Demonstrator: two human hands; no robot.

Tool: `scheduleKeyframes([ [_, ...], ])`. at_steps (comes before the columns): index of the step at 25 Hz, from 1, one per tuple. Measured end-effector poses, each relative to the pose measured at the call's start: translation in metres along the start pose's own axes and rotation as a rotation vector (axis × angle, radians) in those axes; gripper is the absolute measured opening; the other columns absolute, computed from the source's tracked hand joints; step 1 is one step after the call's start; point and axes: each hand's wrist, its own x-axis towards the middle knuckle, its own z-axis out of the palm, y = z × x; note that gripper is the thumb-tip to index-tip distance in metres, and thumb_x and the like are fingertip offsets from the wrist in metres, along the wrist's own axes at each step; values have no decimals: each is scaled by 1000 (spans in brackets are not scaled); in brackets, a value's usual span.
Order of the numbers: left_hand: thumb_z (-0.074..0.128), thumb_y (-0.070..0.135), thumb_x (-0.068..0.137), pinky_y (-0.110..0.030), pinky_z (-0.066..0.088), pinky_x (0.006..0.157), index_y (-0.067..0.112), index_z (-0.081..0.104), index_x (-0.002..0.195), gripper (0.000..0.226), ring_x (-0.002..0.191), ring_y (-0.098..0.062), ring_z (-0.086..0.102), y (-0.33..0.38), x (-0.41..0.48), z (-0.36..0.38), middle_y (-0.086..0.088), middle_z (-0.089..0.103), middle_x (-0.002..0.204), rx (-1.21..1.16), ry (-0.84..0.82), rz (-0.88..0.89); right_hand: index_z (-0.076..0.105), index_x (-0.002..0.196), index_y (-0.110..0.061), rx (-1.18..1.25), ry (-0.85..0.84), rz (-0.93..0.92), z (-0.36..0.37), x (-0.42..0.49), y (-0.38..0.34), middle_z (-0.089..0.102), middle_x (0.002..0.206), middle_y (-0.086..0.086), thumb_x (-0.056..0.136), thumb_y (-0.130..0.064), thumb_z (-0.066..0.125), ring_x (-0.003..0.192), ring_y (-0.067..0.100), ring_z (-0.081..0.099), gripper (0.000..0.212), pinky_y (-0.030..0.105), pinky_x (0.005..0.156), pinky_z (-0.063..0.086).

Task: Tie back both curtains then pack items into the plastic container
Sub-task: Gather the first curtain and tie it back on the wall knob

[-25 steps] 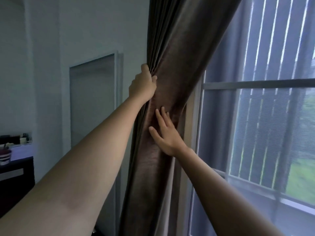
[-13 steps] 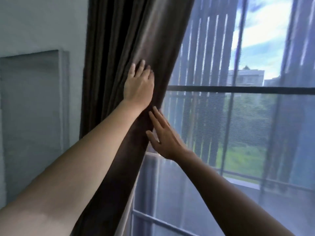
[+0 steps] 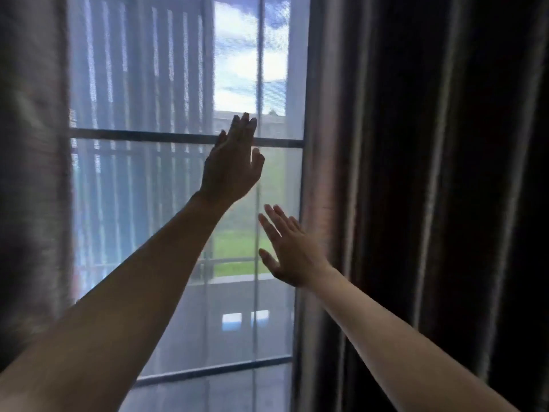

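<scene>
A dark brown curtain hangs in loose folds over the right half of the view. A second brown curtain shows blurred at the left edge. Both my arms are stretched out in front of the window. My left hand is raised in mid-air before the glass, fingers straight, holding nothing. Lower and to the right, my right hand is spread open beside the right curtain's inner edge; whether it touches the cloth I cannot tell. No plastic container is in view.
Between the curtains is a tall window with a dark horizontal bar and a sheer screen. Vertical slats, a lawn and sky lie outside. A tiled floor shows at the bottom.
The view has swung right, from the left curtain to the window and the right curtain. Both hands have come off the left curtain and now hang free in front of the glass.
</scene>
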Motion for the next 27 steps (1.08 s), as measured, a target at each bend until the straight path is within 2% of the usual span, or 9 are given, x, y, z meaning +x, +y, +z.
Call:
scheduleKeyframes([
  [2,40,24,92,-43,30,112,4,36,142,54,140,-29,31,43,2,34,-15,35,150,-155,-31,-2,42,139,-7,-137,-29,64,2,-32,38,41,147,13,85,-37,53,136,28,39,64,42,110,31],
  [4,41,21,94,-44,34,111,5,33,144,52,140,-29,31,77,3,69,-14,33,152,-294,-61,6,56,130,-10,-283,-104,119,5,-57,71,57,134,9,80,-44,44,127,24,51,61,41,107,35],
  [6,40,26,98,-46,36,110,12,23,148,55,144,-26,24,104,6,105,-10,21,157,-404,-105,-9,58,128,-10,-372,-167,168,9,-76,100,57,134,7,80,-51,46,131,23,46,64,39,115,21],
  [9,34,53,94,-52,27,113,30,7,150,67,147,-25,11,144,16,159,-4,2,160,-484,-203,-17,60,125,-8,-433,-78,274,10,-102,145,56,135,9,76,-52,61,132,23,45,66,38,114,6],
  [12,33,68,85,-50,7,117,41,-1,148,77,148,-25,-1,189,38,213,-4,-4,160,-529,-234,14,55,130,-8,-499,2,345,14,-125,200,50,140,8,72,-49,65,135,24,41,71,39,114,8],
  [15,42,70,82,-44,1,117,40,-4,148,86,147,-26,-8,231,62,255,-7,-9,160,-614,-207,58,47,136,-11,-594,28,411,21,-136,257,41,147,9,70,-52,64,139,23,27,80,39,114,4],
  [18,45,72,80,-43,2,117,38,-4,148,91,146,-31,-9,272,95,295,-11,-10,159,-688,-166,128,45,138,-11,-688,53,513,20,-134,313,37,150,9,68,-57,64,140,23,25,86,40,115,3],
  [22,49,72,77,-44,6,117,32,0,150,96,145,-39,-5,323,126,332,-18,-8,158,-785,-135,200,48,136,-12,-801,52,605,10,-140,367,39,149,9,62,-62,67,139,25,33,91,43,111,17],
  [27,49,76,73,-44,6,117,33,-1,150,102,145,-39,-7,389,150,374,-19,-11,157,-871,-148,275,46,138,-12,-925,-9,715,-5,-165,432,37,150,10,57,-69,67,140,26,32,100,44,111,16],
])
